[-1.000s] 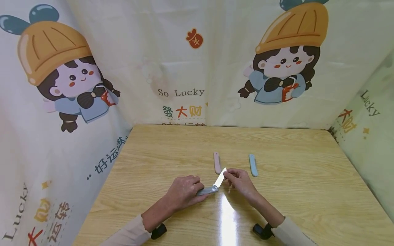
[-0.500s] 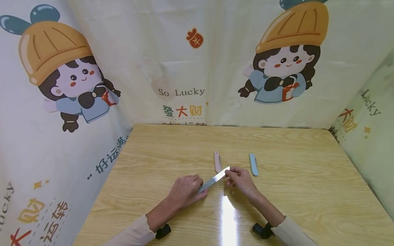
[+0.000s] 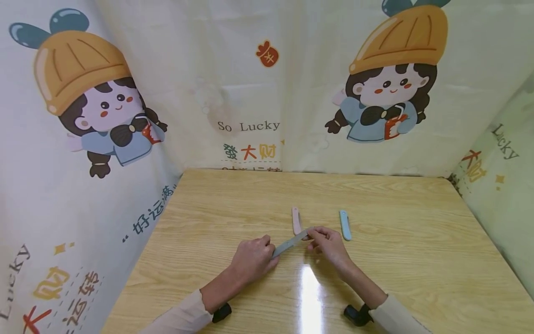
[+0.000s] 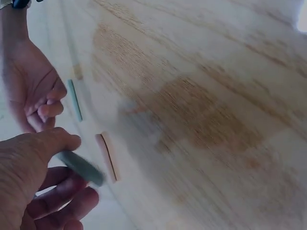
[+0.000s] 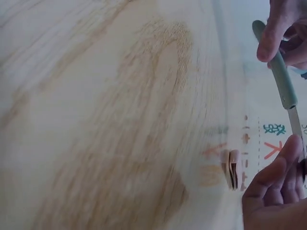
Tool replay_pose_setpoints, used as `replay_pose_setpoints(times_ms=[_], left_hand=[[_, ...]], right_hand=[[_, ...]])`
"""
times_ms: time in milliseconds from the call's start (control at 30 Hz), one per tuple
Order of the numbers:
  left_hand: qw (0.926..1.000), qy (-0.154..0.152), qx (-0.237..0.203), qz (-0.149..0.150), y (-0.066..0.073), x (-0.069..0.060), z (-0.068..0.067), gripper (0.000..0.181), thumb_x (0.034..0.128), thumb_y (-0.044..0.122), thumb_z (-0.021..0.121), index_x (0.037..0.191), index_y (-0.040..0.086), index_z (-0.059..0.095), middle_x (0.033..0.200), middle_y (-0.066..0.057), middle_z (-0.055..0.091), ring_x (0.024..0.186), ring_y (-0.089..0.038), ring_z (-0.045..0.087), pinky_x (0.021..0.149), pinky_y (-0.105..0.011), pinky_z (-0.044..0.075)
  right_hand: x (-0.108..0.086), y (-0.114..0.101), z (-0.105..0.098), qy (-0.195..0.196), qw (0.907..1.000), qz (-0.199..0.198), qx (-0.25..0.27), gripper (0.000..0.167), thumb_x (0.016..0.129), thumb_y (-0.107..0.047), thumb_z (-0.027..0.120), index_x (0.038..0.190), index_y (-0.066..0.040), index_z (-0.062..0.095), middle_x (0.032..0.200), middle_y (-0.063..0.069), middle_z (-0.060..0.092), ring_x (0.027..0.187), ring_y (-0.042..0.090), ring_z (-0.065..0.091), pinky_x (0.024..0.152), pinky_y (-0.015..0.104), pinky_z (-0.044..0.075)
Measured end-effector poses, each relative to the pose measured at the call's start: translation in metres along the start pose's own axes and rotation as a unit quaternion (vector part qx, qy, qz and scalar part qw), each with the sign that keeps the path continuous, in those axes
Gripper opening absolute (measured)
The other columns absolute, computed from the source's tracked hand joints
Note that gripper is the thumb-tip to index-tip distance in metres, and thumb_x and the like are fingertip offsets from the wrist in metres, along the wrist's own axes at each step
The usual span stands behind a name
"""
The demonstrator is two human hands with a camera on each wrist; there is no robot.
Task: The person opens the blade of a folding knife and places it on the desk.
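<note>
A folding fruit knife [image 3: 284, 247] with a grey-green handle is unfolded between the two hands, above the table. My left hand [image 3: 253, 257] grips it by the handle, thumb against one side with fingers curled underneath. At the other end, my right hand [image 3: 332, 249] pinches the blade near its tip between thumb and fingers. The right wrist view shows the blade [image 5: 294, 120] roughly in line with the handle [image 5: 284, 84]. Just beyond the hands lie a pink folded knife [image 3: 295, 220] and a blue folded knife [image 3: 345, 225].
The wood-grain table [image 3: 221, 199] reaches back to a printed cloth [image 3: 308, 93] that hangs behind it and along both sides. A bright light reflection [image 3: 310, 297] falls on the tabletop in front of the hands.
The blade has swung from an angle with the handle to nearly straight. The handle has tilted upward toward the right hand, which keeps its pinch. The two folded knives have stayed put.
</note>
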State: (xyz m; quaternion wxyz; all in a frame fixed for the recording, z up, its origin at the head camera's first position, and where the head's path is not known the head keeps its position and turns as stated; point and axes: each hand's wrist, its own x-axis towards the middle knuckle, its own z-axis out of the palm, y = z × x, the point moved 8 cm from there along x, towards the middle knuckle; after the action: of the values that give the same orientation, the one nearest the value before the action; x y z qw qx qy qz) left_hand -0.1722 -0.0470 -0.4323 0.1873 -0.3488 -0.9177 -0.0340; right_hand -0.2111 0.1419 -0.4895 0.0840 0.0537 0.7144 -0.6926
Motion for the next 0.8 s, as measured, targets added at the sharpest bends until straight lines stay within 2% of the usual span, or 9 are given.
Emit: replay_pose_setpoints(times_ms=[100,167,300,400,533,667,767,800], left_hand=[[0.9999,-0.01,0.006,0.004,-0.001,0.0,0.003,0.021,0.0865,0.029,0.079,0.074,0.012,0.074,0.067,0.004,0.051,0.053,-0.006,0.044,0.041,-0.022,0.04],[0.9998,-0.014,-0.01,-0.008,-0.005,0.0,0.005,0.019,0.0884,0.026,0.078,0.077,0.011,0.075,0.068,0.004,0.052,0.054,-0.006,0.047,0.043,-0.023,0.042],[0.9955,-0.016,-0.073,-0.058,-0.02,0.002,0.01,0.015,0.0915,0.021,0.077,0.082,0.009,0.075,0.071,0.003,0.053,0.056,-0.006,0.049,0.047,-0.024,0.045],[0.9861,-0.027,-0.132,-0.098,-0.033,0.005,0.014,0.015,0.0923,0.02,0.077,0.084,0.007,0.075,0.072,0.004,0.054,0.057,-0.004,0.049,0.049,-0.023,0.045],[0.962,-0.041,-0.222,-0.154,-0.05,0.009,0.019,0.014,0.0925,0.019,0.077,0.086,0.007,0.076,0.071,0.006,0.059,0.058,-0.003,0.05,0.051,-0.023,0.044],[0.9291,-0.041,-0.31,-0.198,-0.065,0.016,0.026,0.011,0.0939,0.017,0.076,0.091,0.006,0.078,0.074,0.004,0.067,0.059,-0.003,0.056,0.052,-0.023,0.047],[0.9066,-0.052,-0.355,-0.223,-0.076,0.02,0.035,0.013,0.0965,0.015,0.072,0.095,0.004,0.078,0.077,0.001,0.07,0.059,-0.005,0.058,0.051,-0.024,0.047],[0.9013,-0.055,-0.363,-0.23,-0.08,0.02,0.038,0.014,0.0973,0.015,0.071,0.096,0.003,0.078,0.077,0.001,0.07,0.059,-0.005,0.057,0.051,-0.023,0.046]], right_hand=[[-0.004,-0.007,0.002,-0.017,0.9992,-0.034,0.011,0.034,0.105,-0.024,0.061,0.115,0.008,0.067,0.096,0.016,0.073,0.075,0.021,0.067,0.072,0.032,0.054],[-0.007,-0.014,0.004,-0.031,0.9974,-0.064,0.012,0.035,0.105,-0.023,0.061,0.114,0.01,0.065,0.096,0.02,0.072,0.075,0.021,0.067,0.071,0.033,0.054],[-0.011,-0.022,0.003,-0.041,0.9947,-0.093,0.011,0.035,0.103,-0.02,0.063,0.113,0.014,0.061,0.096,0.023,0.07,0.077,0.021,0.066,0.071,0.033,0.054],[-0.01,-0.022,0.0,-0.035,0.9951,-0.092,0.009,0.033,0.103,-0.018,0.063,0.112,0.013,0.061,0.095,0.021,0.071,0.077,0.022,0.066,0.071,0.033,0.054],[-0.008,-0.019,-0.003,-0.031,0.9955,-0.089,0.008,0.034,0.105,-0.021,0.061,0.11,0.013,0.061,0.092,0.018,0.07,0.076,0.021,0.065,0.072,0.035,0.054],[-0.008,-0.016,-0.005,-0.027,0.996,-0.085,0.007,0.038,0.105,-0.025,0.06,0.102,0.012,0.061,0.084,0.016,0.067,0.072,0.02,0.063,0.071,0.034,0.052],[-0.009,-0.016,-0.004,-0.028,0.9961,-0.084,0.002,0.038,0.106,-0.025,0.059,0.092,0.011,0.06,0.078,0.014,0.064,0.069,0.019,0.061,0.069,0.033,0.052],[-0.009,-0.016,-0.004,-0.029,0.9961,-0.084,-0.001,0.039,0.106,-0.024,0.058,0.088,0.01,0.06,0.077,0.013,0.063,0.068,0.019,0.06,0.069,0.033,0.052]])
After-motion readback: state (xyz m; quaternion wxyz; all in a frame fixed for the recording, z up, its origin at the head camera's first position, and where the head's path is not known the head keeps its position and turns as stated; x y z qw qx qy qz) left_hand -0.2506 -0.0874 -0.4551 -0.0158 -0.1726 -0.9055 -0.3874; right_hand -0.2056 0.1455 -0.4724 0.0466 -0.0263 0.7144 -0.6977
